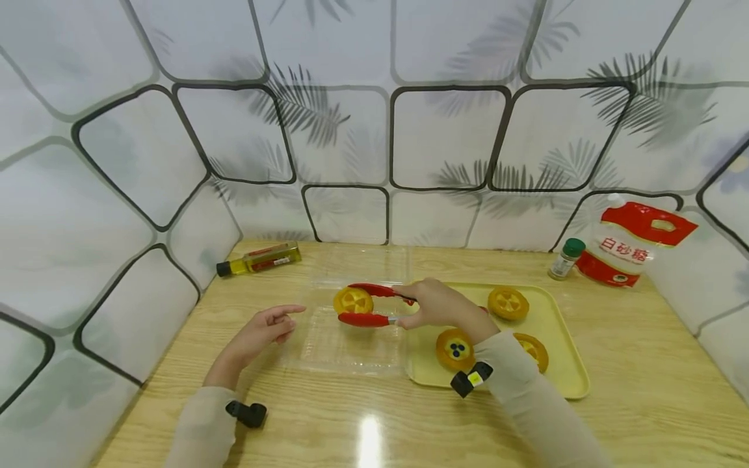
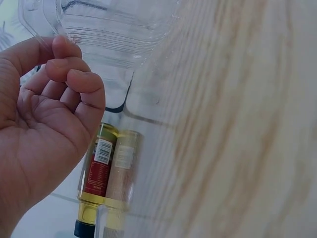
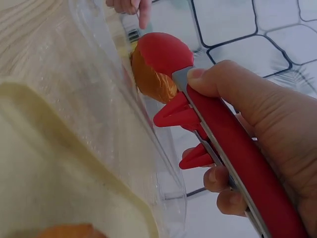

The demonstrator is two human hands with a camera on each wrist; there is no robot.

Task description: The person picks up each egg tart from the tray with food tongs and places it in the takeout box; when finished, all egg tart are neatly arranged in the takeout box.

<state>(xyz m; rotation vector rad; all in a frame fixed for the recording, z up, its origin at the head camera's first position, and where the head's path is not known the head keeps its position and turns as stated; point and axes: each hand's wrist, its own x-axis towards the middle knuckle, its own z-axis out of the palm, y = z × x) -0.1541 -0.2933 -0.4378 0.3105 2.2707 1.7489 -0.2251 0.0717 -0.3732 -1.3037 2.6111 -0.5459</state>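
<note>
My right hand (image 1: 435, 304) grips a pair of red-tipped tongs (image 1: 364, 319), thumb along one arm in the right wrist view. Between the tong heads is a round golden tart (image 1: 354, 301) with pale wedge shapes on top; its orange side (image 3: 148, 74) shows below one head in the right wrist view. The tart is over the clear plastic container (image 1: 351, 354), whose lid (image 1: 363, 263) lies folded back. At the container's left side, my left hand (image 1: 263, 333) has its index finger extended and the others loosely curled, holding nothing.
Right of the container, a yellow tray (image 1: 552, 318) bears several tarts, among them one with blueberries (image 1: 454, 349). An oil bottle (image 1: 263, 259) lies at the back left. A green-capped jar (image 1: 566, 259) and a red-and-white sugar bag (image 1: 632, 244) stand at the back right, near the wall.
</note>
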